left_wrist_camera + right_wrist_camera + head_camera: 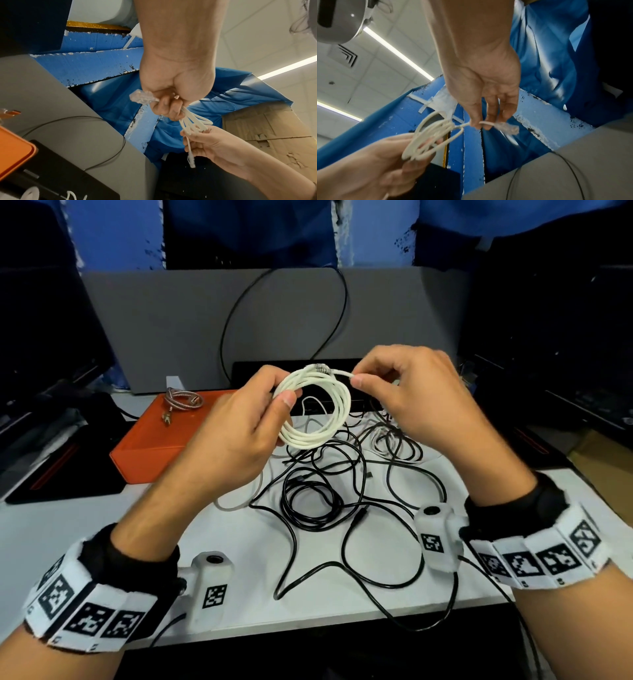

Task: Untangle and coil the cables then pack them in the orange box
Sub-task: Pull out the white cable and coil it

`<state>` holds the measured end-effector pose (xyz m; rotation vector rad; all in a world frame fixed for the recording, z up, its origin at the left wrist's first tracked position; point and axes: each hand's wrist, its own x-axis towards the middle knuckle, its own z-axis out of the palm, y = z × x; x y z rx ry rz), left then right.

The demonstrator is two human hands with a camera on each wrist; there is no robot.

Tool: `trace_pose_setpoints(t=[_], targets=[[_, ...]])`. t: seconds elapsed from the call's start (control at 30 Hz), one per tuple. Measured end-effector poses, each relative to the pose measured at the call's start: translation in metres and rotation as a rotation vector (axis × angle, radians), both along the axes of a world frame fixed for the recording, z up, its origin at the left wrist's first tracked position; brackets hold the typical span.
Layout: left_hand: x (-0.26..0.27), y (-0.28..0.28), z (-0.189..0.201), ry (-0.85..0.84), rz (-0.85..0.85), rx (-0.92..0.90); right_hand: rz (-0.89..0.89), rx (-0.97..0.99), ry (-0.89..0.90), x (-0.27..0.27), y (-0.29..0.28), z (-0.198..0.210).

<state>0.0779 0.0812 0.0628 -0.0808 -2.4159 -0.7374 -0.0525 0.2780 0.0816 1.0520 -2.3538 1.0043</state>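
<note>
My left hand grips a white cable coil of several loops, held above the table. In the left wrist view the coil runs out of my curled left fingers, with one clear plug sticking out beside them. My right hand pinches the cable's free end near the coil's top. The right wrist view shows thumb and fingertips pinching that end just behind its clear plug. The orange box lies to the left on the table, with a braided metallic cable resting on it.
A tangle of black cables with a white one mixed in lies on the white table under my hands. A grey panel stands behind, with a black cable looping across it. Dark equipment flanks both sides.
</note>
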Motion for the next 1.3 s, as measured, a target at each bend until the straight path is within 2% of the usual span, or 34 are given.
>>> trace_pose_setpoints(t=[0.07,0.1,0.27,0.4,0.47,0.6,0.7,0.8,0.93,1.1,1.17,1.3], targets=[[-0.002,0.002,-0.002,-0.012,-0.041,0.077,0.008,-0.14,0.006,-0.001,-0.011,-0.01],[-0.002,0.002,-0.002,-0.016,-0.07,0.136,0.05,-0.242,-0.045,-0.001,-0.017,-0.015],[-0.004,0.005,-0.003,-0.013,-0.199,0.363,0.344,-0.713,-0.536,0.011,-0.037,-0.025],[-0.001,0.006,0.0,-0.04,-0.287,0.465,0.398,-0.824,-0.572,0.013,-0.041,-0.027],[0.0,0.005,0.001,-0.023,-0.236,0.384,0.442,-0.852,-0.677,0.014,-0.041,-0.023],[0.003,0.002,0.001,0.046,-0.007,0.07,0.59,-0.914,-1.128,0.018,-0.039,-0.017],[0.003,0.004,0.001,0.098,0.063,0.044,0.641,-0.724,-1.302,0.016,-0.036,-0.019],[0.002,0.008,0.0,0.122,0.127,0.039,0.623,-0.566,-1.296,0.012,-0.035,-0.024],[0.001,0.014,-0.002,0.14,0.208,0.041,0.663,-0.549,-1.345,0.018,-0.039,-0.026],[0.003,0.022,-0.002,0.167,0.224,0.021,0.951,-0.597,-1.424,0.024,-0.04,-0.023],[0.003,0.023,-0.002,0.172,0.231,0.023,0.97,-0.565,-1.306,0.027,-0.04,-0.023],[0.0,0.018,-0.004,0.171,0.242,0.021,0.651,-0.434,-0.922,0.031,-0.042,-0.026]])
